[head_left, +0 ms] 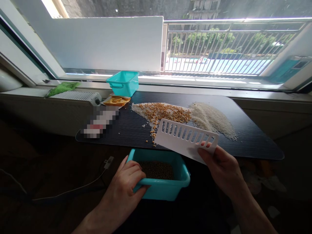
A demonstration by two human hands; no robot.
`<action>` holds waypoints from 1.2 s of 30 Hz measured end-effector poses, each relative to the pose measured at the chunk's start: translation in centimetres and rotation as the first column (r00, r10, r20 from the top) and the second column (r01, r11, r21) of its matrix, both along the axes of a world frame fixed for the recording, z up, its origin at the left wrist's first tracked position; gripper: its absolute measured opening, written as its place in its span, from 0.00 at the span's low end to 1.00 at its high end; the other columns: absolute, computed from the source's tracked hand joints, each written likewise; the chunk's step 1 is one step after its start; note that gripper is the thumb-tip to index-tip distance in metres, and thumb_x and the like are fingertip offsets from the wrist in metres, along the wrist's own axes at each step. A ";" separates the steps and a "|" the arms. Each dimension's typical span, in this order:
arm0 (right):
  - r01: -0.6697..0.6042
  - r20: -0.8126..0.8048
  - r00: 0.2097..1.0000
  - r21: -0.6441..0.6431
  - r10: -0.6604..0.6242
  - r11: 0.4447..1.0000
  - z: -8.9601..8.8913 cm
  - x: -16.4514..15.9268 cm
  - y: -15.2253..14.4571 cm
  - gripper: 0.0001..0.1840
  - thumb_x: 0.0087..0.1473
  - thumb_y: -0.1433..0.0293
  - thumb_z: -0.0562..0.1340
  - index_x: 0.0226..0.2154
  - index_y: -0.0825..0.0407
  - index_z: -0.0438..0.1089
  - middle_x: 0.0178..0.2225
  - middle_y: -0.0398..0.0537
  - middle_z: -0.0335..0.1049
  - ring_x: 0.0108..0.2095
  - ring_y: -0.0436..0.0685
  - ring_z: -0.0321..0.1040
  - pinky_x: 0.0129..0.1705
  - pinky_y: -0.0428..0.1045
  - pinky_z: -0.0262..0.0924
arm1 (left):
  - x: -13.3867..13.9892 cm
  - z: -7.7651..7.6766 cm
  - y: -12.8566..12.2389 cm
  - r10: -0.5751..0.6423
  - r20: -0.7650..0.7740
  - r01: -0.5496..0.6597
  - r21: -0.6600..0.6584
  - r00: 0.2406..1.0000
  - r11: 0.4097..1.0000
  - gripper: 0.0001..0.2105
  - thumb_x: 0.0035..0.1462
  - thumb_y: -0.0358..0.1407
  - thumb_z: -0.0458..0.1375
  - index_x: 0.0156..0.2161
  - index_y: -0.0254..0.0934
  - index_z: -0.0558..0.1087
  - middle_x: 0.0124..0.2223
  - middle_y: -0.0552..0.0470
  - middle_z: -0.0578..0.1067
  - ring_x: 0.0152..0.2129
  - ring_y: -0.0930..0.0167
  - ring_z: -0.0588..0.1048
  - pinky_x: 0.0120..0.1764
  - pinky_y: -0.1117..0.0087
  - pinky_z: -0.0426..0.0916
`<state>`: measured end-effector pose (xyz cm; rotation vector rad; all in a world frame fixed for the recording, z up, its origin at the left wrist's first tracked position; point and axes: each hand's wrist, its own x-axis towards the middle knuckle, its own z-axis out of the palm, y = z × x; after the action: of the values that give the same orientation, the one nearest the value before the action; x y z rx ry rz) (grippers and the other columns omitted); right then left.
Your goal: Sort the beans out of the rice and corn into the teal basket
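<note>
My left hand [130, 180] grips the left wall of a turquoise plastic bin [163, 188], held just below the table's front edge. Small brown grains or beans [158, 170] cover the bottom of this bin; their exact kind is hard to make out. In my right hand [223, 167] is a flat white slotted scraper [180, 146], pinched at its right end, with its row of slots along the upper edge. Behind the scraper, on the tabletop, lies a spread of yellow corn kernels or beans [168, 112] mixed with white rice. A pile of white rice [212, 118] adjoins it on the right.
The dark table [253, 139] stands by a window. A second turquoise bin [125, 84] is at the back left, near an orange-yellow packet [117, 100] and a blurred pale item [99, 123]. A green cloth [63, 88] lies on the radiator [73, 95]. A white cable [73, 195] hangs lower left.
</note>
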<state>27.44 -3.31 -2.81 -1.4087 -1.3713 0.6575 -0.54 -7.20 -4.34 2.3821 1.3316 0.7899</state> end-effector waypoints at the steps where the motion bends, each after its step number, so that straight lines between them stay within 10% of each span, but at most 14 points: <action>1: 0.002 0.004 1.000 0.005 -0.002 1.000 0.0 0.0 0.0 0.11 0.51 0.61 0.66 0.36 0.48 0.78 0.35 0.45 0.81 0.36 0.58 0.77 0.38 0.49 0.73 | 0.0 0.0 0.0 0.002 -0.004 -0.002 0.003 1.000 1.000 0.08 0.55 0.24 0.57 0.27 0.37 0.70 0.30 0.53 0.75 0.35 0.66 0.74 0.58 0.49 0.57; 26: -0.188 0.062 0.980 -0.003 0.187 0.982 1.3 -2.8 1.4 0.11 0.54 0.61 0.64 0.35 0.49 0.78 0.32 0.45 0.79 0.33 0.57 0.75 0.36 0.49 0.71 | -1.8 0.1 -0.4 0.074 -0.028 -0.075 -0.014 0.997 0.997 0.07 0.56 0.26 0.58 0.29 0.39 0.72 0.30 0.54 0.76 0.34 0.66 0.75 0.58 0.49 0.57; 36: 0.193 0.006 0.981 0.067 -0.194 0.979 0.8 1.3 1.9 0.19 0.47 0.54 0.69 0.37 0.50 0.79 0.32 0.46 0.79 0.32 0.58 0.75 0.37 0.53 0.72 | -0.6 0.2 -0.3 0.040 -0.038 -0.040 -0.014 0.998 0.999 0.07 0.55 0.26 0.57 0.28 0.39 0.71 0.31 0.54 0.76 0.35 0.65 0.74 0.59 0.47 0.57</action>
<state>28.72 -1.45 -1.98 -1.4732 -1.2358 0.4728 -1.16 -7.52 -4.15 2.3771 1.3992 0.7460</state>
